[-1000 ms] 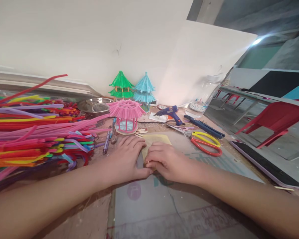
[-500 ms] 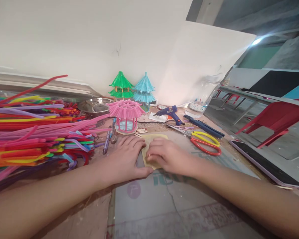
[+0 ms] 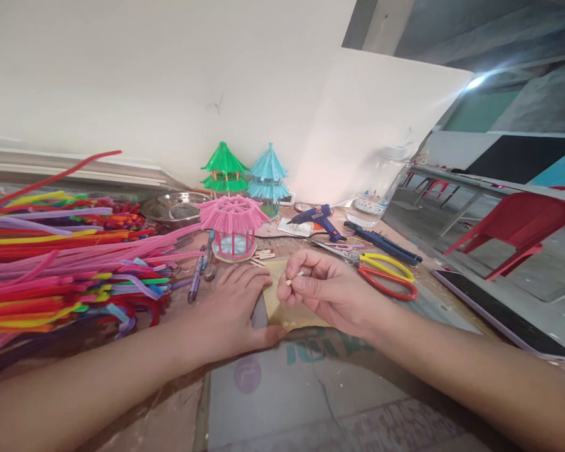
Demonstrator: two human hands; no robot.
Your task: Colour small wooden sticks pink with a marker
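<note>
My left hand (image 3: 238,307) lies flat, fingers stretched out, along the left edge of a yellowish sheet (image 3: 275,295) that looks like sandpaper. Its thumb rests on the sheet's lower edge. Above the sheet, my right hand (image 3: 329,292) is turned partly up and pinches a short wooden stick (image 3: 289,282) between thumb and fingers; whether there is more than one piece is hard to tell. Several similar short sticks (image 3: 265,254) lie just beyond the sheet. Behind my left hand stands a small pink pavilion (image 3: 233,216) made with pipe cleaners.
Bundled pipe cleaners (image 3: 66,263) fill the left side. A green pavilion (image 3: 223,157), a blue pavilion (image 3: 269,164) and a metal bowl (image 3: 172,210) stand at the back. Scissors (image 3: 388,289), a glue gun (image 3: 327,223), pliers (image 3: 383,243) and a phone (image 3: 503,314) lie to the right.
My right hand has lifted from the sheet and turned, bringing the pinched stick into sight. My left hand stays on the sheet. The view has shifted slightly.
</note>
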